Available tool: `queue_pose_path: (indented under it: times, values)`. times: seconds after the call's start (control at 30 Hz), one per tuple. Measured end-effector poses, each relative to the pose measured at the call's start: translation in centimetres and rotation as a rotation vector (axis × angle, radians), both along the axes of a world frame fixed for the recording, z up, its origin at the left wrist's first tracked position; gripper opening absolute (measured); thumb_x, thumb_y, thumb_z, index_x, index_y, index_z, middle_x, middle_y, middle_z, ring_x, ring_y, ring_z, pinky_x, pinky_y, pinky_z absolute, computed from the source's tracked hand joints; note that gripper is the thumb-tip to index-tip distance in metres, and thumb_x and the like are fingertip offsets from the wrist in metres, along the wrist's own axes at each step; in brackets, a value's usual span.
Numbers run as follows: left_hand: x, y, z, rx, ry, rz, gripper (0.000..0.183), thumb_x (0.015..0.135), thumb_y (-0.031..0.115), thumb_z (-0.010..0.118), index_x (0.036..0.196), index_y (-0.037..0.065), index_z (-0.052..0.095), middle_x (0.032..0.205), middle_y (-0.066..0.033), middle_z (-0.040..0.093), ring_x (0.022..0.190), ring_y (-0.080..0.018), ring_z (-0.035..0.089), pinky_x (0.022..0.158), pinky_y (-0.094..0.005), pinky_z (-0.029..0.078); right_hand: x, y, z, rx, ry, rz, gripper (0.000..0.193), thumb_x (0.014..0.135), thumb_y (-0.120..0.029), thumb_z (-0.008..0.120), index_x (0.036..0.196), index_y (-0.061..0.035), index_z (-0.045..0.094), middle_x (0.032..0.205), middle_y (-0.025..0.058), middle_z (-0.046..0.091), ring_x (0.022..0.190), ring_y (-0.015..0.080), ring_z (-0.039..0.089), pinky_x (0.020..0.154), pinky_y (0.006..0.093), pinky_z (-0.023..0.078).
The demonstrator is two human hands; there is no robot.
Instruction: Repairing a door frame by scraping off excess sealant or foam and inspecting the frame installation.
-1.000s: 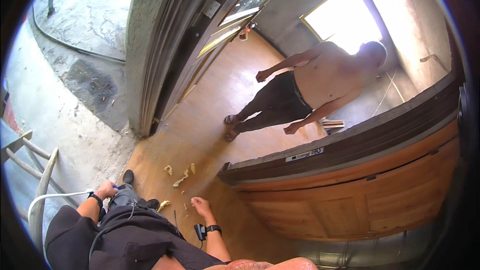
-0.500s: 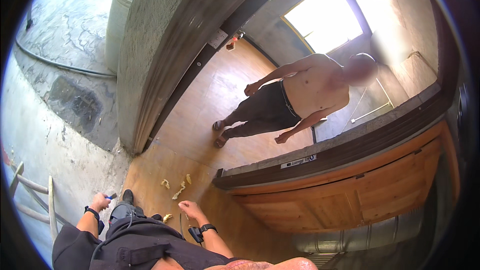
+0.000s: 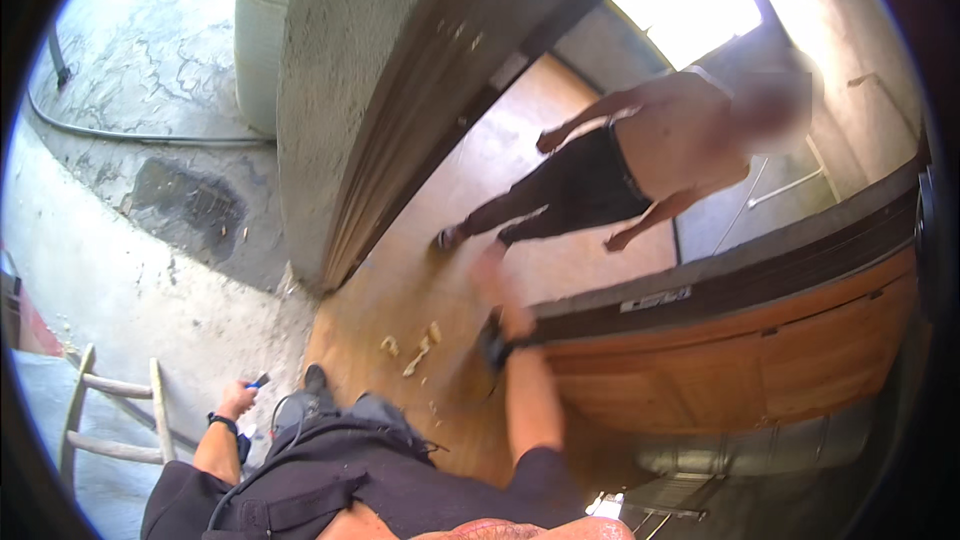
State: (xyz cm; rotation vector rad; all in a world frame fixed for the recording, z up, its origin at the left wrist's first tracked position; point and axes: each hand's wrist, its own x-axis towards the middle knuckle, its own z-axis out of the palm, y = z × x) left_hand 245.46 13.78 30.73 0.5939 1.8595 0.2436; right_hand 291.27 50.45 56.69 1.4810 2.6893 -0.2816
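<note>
My left hand (image 3: 235,400), low at the left beside my leg, is closed around a small blue-handled tool (image 3: 259,380) with a flat greyish end; its exact kind is too small to make out. My right hand (image 3: 495,275) is stretched forward at the doorway, near the dark door frame (image 3: 590,323). Motion smears its fingers, so whether it holds anything does not show. On the wooden floor (image 3: 375,315) in front of my feet lie several pale yellow, crumbly-looking pieces (image 3: 424,348).
Another person (image 3: 640,150) in dark trousers stands inside the room beyond the doorway. An orange-brown wooden door (image 3: 740,370) is at the right. At the left are a wooden ladder (image 3: 120,387), a rough concrete wall edge (image 3: 320,120), and a hose (image 3: 150,135) on wet ground.
My right arm has swung forward and up from beside my body toward the doorway. My left hand keeps the blue-handled tool low. The view has shifted, moving the scene right.
</note>
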Motion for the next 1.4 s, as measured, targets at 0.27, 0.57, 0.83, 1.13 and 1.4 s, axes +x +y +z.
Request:
queue_pose_path:
  times: [0.27, 0.57, 0.83, 1.13, 1.4]
  values:
    - [2.2, 3.2, 2.7, -0.026, -0.045, 0.017, 0.028, 0.085, 0.02, 0.056, 0.108, 0.006, 0.066, 0.065, -0.0047, 0.063, 0.048, -0.0113, 0.054, 0.041, -0.0275, 0.042, -4.2, 16.5, 27.0, 0.546, 0.538, -0.375, 0.072, 0.084, -0.038, 0.061, 0.136, 0.0067, 0.038, 0.082, 0.0146, 0.07, 0.086, 0.0246, 0.068, 0.08, 0.0375, 0.05]
    - [3.8, 9.7, 4.5, 0.08, 0.007, 0.167, 0.029, 0.082, 0.017, 0.054, 0.105, 0.005, 0.067, 0.065, -0.0052, 0.063, 0.047, -0.0115, 0.053, 0.041, -0.0281, 0.042, -5.0, 26.2, 30.8, 0.502, 0.529, -0.389, 0.085, 0.085, -0.043, 0.058, 0.141, 0.0106, 0.024, 0.08, 0.0085, 0.071, 0.089, 0.0209, 0.068, 0.084, 0.0325, 0.048]
    - [9.9, 15.2, 6.4, 0.017, 0.091, 0.306, 0.022, 0.08, 0.014, 0.056, 0.094, 0.003, 0.069, 0.062, -0.0065, 0.063, 0.045, -0.0119, 0.054, 0.039, -0.0269, 0.041, -0.6, 39.8, 27.2, 0.52, 0.676, -0.368, 0.084, 0.086, -0.045, 0.057, 0.144, 0.0041, 0.021, 0.079, 0.0056, 0.071, 0.095, 0.0261, 0.065, 0.085, 0.0366, 0.047]
    - [18.1, 22.9, 9.9, 0.03, 0.054, 0.21, 0.027, 0.08, 0.017, 0.057, 0.101, 0.005, 0.069, 0.066, -0.006, 0.065, 0.049, -0.0126, 0.056, 0.046, -0.0284, 0.046, -0.5, 38.6, 2.1, -0.062, 0.911, -0.172, 0.082, 0.084, -0.026, 0.068, 0.143, 0.0046, 0.02, 0.069, 0.0109, 0.068, 0.066, 0.0234, 0.066, 0.061, 0.0357, 0.051]
    - [18.9, 27.2, 9.1, 0.179, 0.077, 0.029, 0.026, 0.078, 0.019, 0.058, 0.097, 0.006, 0.069, 0.067, -0.0125, 0.066, 0.054, -0.0199, 0.064, 0.053, -0.034, 0.051, 5.5, 26.2, -9.8, -0.559, 0.555, -0.402, 0.082, 0.081, -0.043, 0.065, 0.141, 0.0023, 0.032, 0.084, 0.0138, 0.071, 0.08, 0.0232, 0.069, 0.075, 0.033, 0.052]
